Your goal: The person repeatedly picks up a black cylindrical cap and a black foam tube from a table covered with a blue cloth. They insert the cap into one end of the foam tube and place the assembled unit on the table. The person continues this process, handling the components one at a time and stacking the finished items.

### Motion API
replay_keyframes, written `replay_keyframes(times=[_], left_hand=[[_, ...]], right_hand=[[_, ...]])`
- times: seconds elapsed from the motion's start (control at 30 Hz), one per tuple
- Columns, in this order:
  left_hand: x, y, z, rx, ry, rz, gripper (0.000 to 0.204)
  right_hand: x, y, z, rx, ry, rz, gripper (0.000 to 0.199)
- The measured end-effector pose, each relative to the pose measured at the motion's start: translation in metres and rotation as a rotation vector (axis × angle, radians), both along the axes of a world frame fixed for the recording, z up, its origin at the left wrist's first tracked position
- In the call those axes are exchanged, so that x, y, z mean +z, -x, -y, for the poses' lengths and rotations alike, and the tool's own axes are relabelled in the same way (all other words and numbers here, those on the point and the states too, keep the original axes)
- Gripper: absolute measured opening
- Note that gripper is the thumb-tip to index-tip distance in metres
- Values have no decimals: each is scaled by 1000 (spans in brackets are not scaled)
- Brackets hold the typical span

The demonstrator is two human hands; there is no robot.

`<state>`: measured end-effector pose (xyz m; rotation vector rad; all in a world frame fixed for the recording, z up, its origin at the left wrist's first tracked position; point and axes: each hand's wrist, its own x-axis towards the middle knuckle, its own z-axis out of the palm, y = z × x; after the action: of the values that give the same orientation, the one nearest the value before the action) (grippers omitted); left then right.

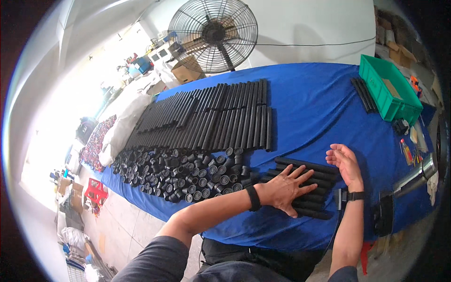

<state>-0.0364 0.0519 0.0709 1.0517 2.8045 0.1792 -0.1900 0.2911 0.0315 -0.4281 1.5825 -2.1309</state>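
My left hand (286,188) lies flat with its fingers spread on a row of black tubes (312,212) near the table's front edge. Several tubes lie side by side there, partly covered by that hand. At the right ends of the tubes, my right hand (345,163) is held with its palm turned toward them, fingers loosely curled and apart, nothing in its grasp. Left of the tubes is a heap of black round caps (188,174). Beyond the caps, many more black tubes (206,113) are laid out in rows.
A blue cloth (310,103) covers the table. A green crate (385,89) stands at the far right, beside a few black tubes (364,95). A metal cylinder (416,174) and a small bottle (406,151) are at the right edge. Behind the table stands a large fan (213,33).
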Motion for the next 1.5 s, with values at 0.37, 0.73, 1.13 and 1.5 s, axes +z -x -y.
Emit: replay_keyframes(times=[0.37, 0.73, 1.13, 1.5], left_hand=[[4, 45, 44, 371, -289, -150, 81], [-30, 101, 109, 649, 43, -131, 46], [-39, 129, 94, 771, -110, -65, 76], [-29, 142, 89, 273, -474, 191, 71]], right_hand=[[-7, 0, 2, 58, -56, -105, 33], [-11, 7, -1, 53, -51, -86, 40], [-11, 4, -5, 24, -53, -60, 36], [-20, 14, -8, -120, 86, -104, 27]])
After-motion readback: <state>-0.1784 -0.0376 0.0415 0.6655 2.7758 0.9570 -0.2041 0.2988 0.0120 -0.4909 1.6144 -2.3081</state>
